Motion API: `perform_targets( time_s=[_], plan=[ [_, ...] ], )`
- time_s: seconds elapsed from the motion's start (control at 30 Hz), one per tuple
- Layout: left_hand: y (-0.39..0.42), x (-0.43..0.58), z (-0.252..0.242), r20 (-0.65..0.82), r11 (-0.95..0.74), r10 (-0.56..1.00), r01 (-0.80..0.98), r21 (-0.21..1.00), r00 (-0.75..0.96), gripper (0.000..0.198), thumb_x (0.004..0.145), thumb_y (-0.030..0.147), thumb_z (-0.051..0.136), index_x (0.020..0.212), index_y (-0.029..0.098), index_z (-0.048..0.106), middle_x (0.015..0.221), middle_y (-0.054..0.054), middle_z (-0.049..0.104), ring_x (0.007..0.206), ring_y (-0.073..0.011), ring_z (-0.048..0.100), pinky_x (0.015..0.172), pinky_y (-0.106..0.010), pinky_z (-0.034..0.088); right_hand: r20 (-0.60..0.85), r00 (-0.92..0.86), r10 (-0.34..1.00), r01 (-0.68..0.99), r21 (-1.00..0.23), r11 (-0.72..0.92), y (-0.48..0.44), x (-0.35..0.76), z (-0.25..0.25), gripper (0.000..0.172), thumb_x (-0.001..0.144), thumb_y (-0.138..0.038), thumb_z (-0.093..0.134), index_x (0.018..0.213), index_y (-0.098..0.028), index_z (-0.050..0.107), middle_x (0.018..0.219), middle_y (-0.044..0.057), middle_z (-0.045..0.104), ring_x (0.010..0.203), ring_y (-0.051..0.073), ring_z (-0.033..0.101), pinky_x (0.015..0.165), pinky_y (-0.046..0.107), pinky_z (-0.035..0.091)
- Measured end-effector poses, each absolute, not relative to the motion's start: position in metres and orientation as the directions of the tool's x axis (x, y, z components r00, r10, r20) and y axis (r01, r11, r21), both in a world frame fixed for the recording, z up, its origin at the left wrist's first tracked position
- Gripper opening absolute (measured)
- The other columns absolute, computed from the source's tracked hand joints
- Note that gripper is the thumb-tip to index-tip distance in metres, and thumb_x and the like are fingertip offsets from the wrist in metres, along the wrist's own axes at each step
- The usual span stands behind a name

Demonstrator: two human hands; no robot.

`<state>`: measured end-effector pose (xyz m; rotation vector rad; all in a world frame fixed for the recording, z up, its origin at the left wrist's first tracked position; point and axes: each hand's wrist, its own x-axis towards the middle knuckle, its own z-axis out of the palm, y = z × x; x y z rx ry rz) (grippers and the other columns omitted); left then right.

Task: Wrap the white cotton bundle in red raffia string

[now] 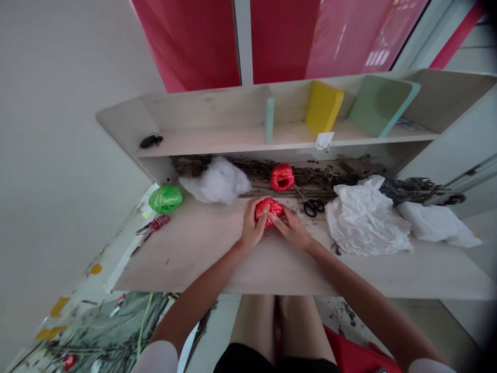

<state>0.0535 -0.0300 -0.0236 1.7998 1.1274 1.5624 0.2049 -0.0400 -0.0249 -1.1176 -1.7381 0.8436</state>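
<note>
Okay so the left hand [253,225] and right hand [291,228] are together, clamped on a red raffia ball [267,211] mid-desk. A second red raffia ball [282,177] sits just above, near black-handled scissors [313,207], with a green raffia ball [165,199] toward the left. Dried twigs [303,173] lie along the back of the pale wooden desk [186,248]. Can't tell if anything's been cut or tied yet.

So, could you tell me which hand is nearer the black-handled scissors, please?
Right. The right hand sits just left of the black-handled scissors; the left hand is farther left, across the red raffia ball.
</note>
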Motion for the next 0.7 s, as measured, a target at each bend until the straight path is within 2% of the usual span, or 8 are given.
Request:
perform_targets(
  time_s=[0.1,0.2,0.33,0.47,0.57,0.7],
  plan=[
    [-0.028,0.052,-0.025,0.548,-0.535,0.836,0.248,0.807,0.02,0.039,0.091,0.049,0.047,0.117,0.022,0.056,0.118,-0.012,0.06,0.113,-0.0222,0.056,0.103,-0.042,0.042,0.294,-0.227,0.929,0.309,-0.882,0.355,-0.04,0.206,-0.024,0.051,0.087,-0.052,0.056,0.121,-0.014,0.051,0.108,0.013,0.066,0.091,0.022,0.064,0.082,0.036,0.052],
    [-0.027,0.05,-0.022,0.511,-0.511,0.858,0.202,0.835,0.059,0.044,0.091,0.05,0.047,0.125,0.023,0.055,0.128,-0.012,0.058,0.119,-0.0217,0.054,0.106,-0.041,0.04,0.27,-0.234,0.934,0.303,-0.892,0.334,-0.041,0.208,-0.021,0.054,0.083,-0.052,0.061,0.121,-0.015,0.049,0.11,0.013,0.064,0.093,0.023,0.063,0.081,0.036,0.052],
    [-0.026,0.046,-0.017,0.405,-0.424,0.899,0.097,0.9,0.166,0.066,0.088,0.056,0.05,0.144,0.025,0.037,0.129,-0.012,0.06,0.118,-0.0205,0.058,0.105,-0.039,0.043,0.219,-0.207,0.954,0.315,-0.908,0.276,-0.041,0.21,-0.02,0.067,0.07,-0.052,0.074,0.118,-0.016,0.045,0.111,0.015,0.062,0.096,0.024,0.063,0.082,0.039,0.052],
    [-0.023,0.044,-0.018,0.381,-0.405,0.883,0.033,0.914,0.275,0.081,0.085,0.055,0.056,0.151,0.027,0.02,0.134,-0.014,0.058,0.121,-0.0219,0.057,0.104,-0.039,0.044,0.213,-0.248,0.945,0.288,-0.915,0.282,-0.038,0.214,-0.02,0.086,0.064,-0.049,0.079,0.131,-0.017,0.037,0.124,0.017,0.059,0.107,0.026,0.061,0.091,0.042,0.05],
    [-0.021,0.043,-0.024,0.38,-0.413,0.875,0.053,0.909,0.301,0.083,0.085,0.051,0.058,0.152,0.03,0.014,0.141,-0.015,0.051,0.126,-0.022,0.054,0.103,-0.04,0.046,0.248,-0.335,0.909,0.314,-0.88,0.356,-0.037,0.217,-0.02,0.083,0.066,-0.046,0.078,0.134,-0.019,0.04,0.132,0.016,0.055,0.117,0.027,0.057,0.098,0.043,0.045],
    [-0.021,0.044,-0.032,0.356,-0.391,0.904,0.122,0.912,0.236,0.083,0.083,0.053,0.059,0.151,0.027,0.019,0.139,-0.015,0.052,0.126,-0.0216,0.054,0.104,-0.04,0.045,0.31,-0.356,0.882,0.358,-0.826,0.435,-0.038,0.217,-0.02,0.078,0.068,-0.044,0.077,0.134,-0.019,0.042,0.13,0.014,0.057,0.114,0.027,0.058,0.099,0.042,0.045]
  ],
)
